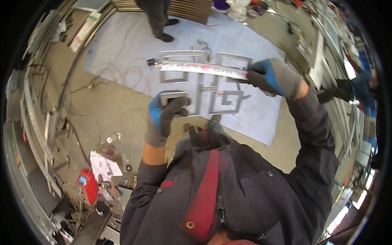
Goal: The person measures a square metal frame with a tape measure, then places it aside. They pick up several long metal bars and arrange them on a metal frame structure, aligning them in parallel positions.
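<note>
My right hand (275, 79), in a grey and blue work glove, is closed around the right end of a tape measure (200, 67). Its pale blade stretches left across the view to a dark tip, over a grey metal frame (203, 98) with square spiral patterns. The glove hides most of what it grips. Nearer to me, my left hand (163, 116), gloved alike, has its fingers closed on a light grey metal piece (173, 95). It overlaps the frame's lower left part; I cannot tell whether the two are joined.
Beneath the frame lies a pale blue sheet (261, 118). A person (157, 20) stands on its far edge near a slatted panel (179, 9). A cable (110, 73) loops at left. Papers (104, 165) and a red machine (87, 185) sit lower left; metal racks line both sides.
</note>
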A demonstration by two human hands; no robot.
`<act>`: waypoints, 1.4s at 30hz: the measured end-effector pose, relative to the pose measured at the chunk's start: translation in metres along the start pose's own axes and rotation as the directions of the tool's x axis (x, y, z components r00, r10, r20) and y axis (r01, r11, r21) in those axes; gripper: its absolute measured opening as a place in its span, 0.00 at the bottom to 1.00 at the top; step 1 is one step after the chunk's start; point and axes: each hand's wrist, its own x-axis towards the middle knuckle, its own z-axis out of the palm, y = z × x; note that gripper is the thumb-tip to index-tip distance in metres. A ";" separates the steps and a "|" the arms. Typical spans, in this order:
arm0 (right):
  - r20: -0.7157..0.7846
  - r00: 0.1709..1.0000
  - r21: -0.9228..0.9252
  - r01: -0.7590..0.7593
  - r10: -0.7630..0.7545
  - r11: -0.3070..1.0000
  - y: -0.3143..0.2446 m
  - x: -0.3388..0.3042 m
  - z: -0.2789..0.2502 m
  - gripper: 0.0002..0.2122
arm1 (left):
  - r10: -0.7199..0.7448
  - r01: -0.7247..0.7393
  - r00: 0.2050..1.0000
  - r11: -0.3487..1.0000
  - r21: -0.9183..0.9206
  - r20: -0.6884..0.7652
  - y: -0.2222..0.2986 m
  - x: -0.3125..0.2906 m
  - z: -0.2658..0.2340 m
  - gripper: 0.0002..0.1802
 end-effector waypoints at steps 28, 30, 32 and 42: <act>0.074 0.955 -0.170 0.295 -0.287 0.940 0.005 -0.023 -0.054 0.17 | 0.178 -0.208 0.922 0.977 -0.051 -0.343 -0.005 -0.106 0.039 0.09; 0.077 0.944 -0.134 0.330 -0.322 0.934 0.003 -0.021 -0.052 0.15 | 0.189 -0.222 0.911 0.974 -0.051 -0.367 -0.005 -0.115 0.040 0.09; 0.077 0.939 -0.107 0.343 -0.336 0.933 -0.002 -0.019 -0.051 0.16 | 0.197 -0.237 0.904 0.969 -0.061 -0.379 -0.006 -0.122 0.039 0.09; 0.119 0.894 -0.257 0.447 -0.431 0.857 -0.031 0.007 -0.039 0.19 | 0.276 -0.337 0.852 0.939 -0.064 -0.444 -0.023 -0.138 0.018 0.09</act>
